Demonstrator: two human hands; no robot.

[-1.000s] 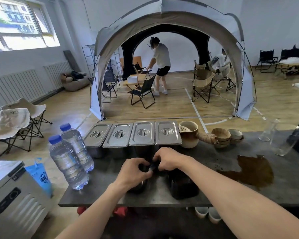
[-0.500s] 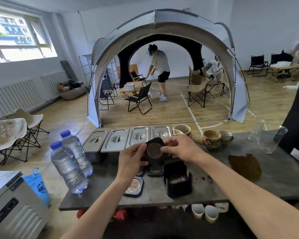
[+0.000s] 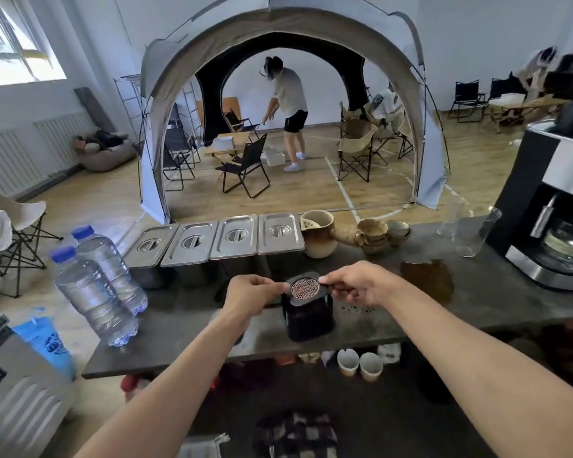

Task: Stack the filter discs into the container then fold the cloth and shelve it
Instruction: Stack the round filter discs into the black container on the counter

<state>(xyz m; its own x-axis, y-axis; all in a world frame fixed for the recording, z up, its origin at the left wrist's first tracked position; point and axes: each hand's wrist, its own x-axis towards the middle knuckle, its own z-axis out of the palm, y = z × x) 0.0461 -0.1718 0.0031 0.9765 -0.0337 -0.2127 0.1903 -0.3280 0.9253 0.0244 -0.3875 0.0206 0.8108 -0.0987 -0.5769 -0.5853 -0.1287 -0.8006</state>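
Since your left hand [image 3: 252,294] and right hand [image 3: 354,285] each pinch an edge of the filter disc [image 3: 305,287], flat right over the black container [image 3: 308,317], watch out: one tilted release could jam it crooked.

Daylight entered from a window [image 3: 17,44] at upper left, which was overexposed to near white. The room was bright and evenly lit; shadows under the dark table [image 3: 477,302] were soft. Faint glare showed on four steel lids [image 3: 212,241] and two water bottles [image 3: 96,285]. Wide-angle distortion curved the walls and stretched both forearms at the frame's edges. The lower edge and right margin were blurred; the centre was reasonably sharp.
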